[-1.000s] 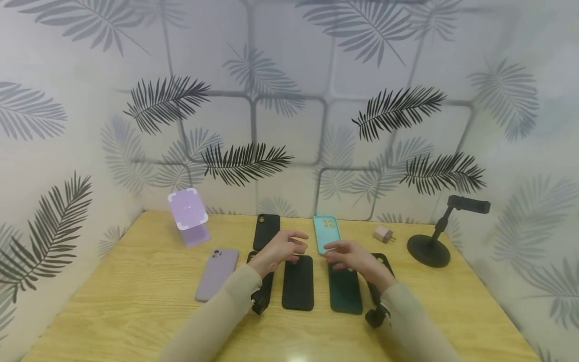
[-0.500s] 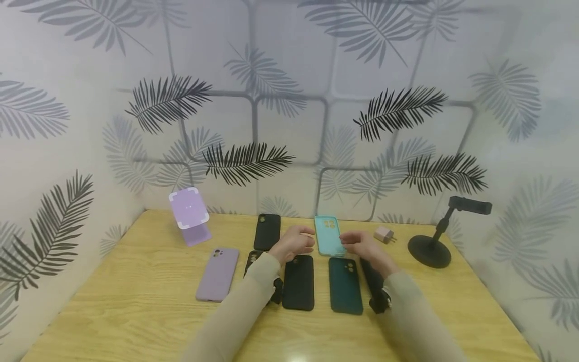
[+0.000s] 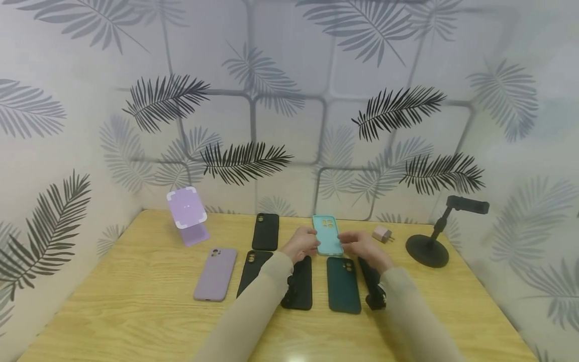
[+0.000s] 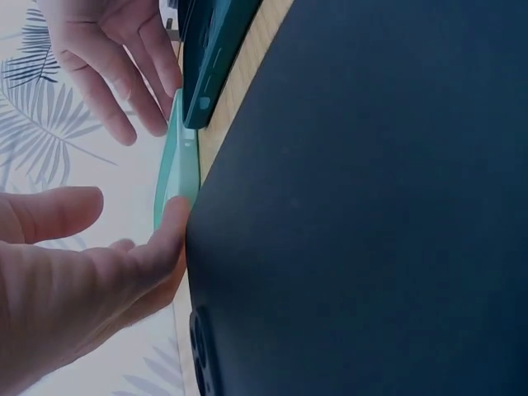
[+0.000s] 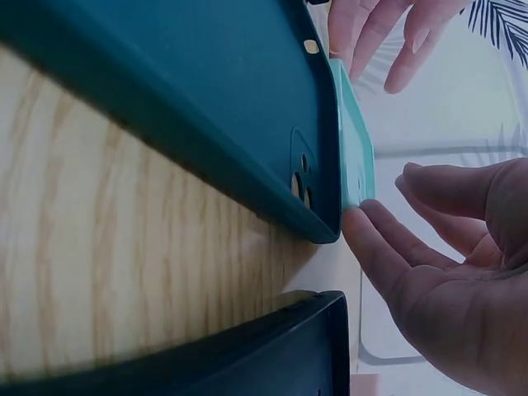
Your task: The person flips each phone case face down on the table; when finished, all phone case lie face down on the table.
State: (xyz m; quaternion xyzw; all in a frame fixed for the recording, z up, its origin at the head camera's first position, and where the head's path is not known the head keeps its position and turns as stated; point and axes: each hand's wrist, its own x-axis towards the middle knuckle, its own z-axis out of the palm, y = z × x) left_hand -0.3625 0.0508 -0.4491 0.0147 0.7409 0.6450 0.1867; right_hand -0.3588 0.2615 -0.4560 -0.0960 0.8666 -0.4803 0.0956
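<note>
Closing in from a second ago, left hand and right hand now touch the mint-green silicone phone case edges, fingers straight, grip unclenched.

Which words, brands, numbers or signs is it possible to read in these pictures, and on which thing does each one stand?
None can be read.
Mint case, between the left hand and right hand: no print shows.
Dark green case, black cases, lilac case: plain backs.
Lilac stand: only white corner marks, no letters.
Charger: too small to tell.
</note>
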